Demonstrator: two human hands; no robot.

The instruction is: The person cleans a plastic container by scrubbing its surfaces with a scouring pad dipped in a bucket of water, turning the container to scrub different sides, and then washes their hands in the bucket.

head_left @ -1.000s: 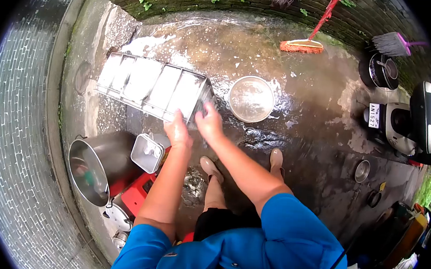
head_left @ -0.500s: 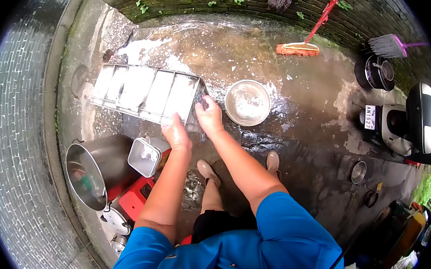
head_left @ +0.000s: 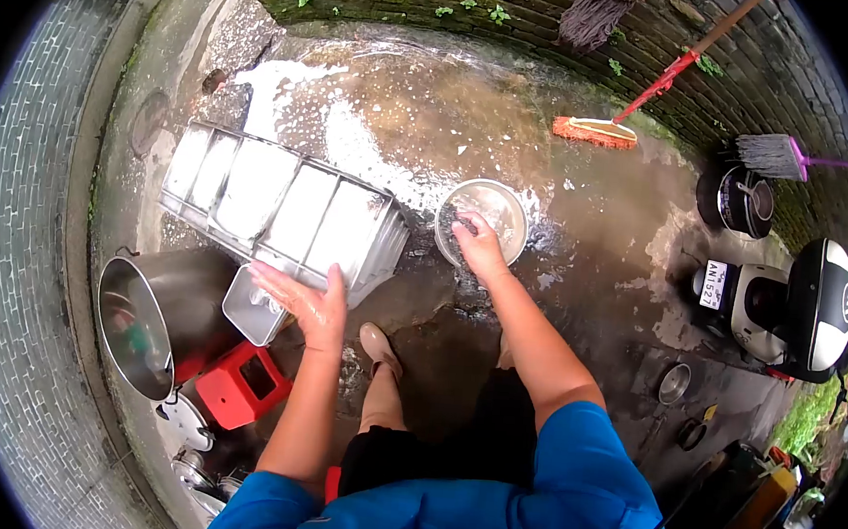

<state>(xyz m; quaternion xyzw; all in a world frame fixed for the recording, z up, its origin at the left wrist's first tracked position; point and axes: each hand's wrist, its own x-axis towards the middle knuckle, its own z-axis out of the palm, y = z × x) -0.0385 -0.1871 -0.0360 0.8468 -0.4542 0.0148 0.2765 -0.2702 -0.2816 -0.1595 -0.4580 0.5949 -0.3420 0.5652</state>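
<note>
A long metal rack [head_left: 281, 196], split into several bright sections by cross bars, lies tilted on the wet ground. My left hand [head_left: 311, 308] is at its near edge, fingers spread and holding nothing; whether it touches the metal I cannot tell. Over the round metal basin [head_left: 485, 192], which has cloudy water in it, my right hand [head_left: 482, 249] is closed on a dark wiry clump [head_left: 463, 224] that looks like a steel wool scourer. Just below my left hand stands a pale rectangular tub [head_left: 256, 304] with something whitish inside.
At left are a large steel pot [head_left: 170, 316] on its side and a red plastic stool [head_left: 242, 386]. A red-handled broom [head_left: 596, 131] leans at the back wall. On the right stand a black bucket [head_left: 733, 200] and a scooter [head_left: 785, 309]. Foamy water covers the ground.
My right hand has moved from the rack's right end to above the basin. My left hand has shifted left with fingers spreading, and the rack appears tilted differently.
</note>
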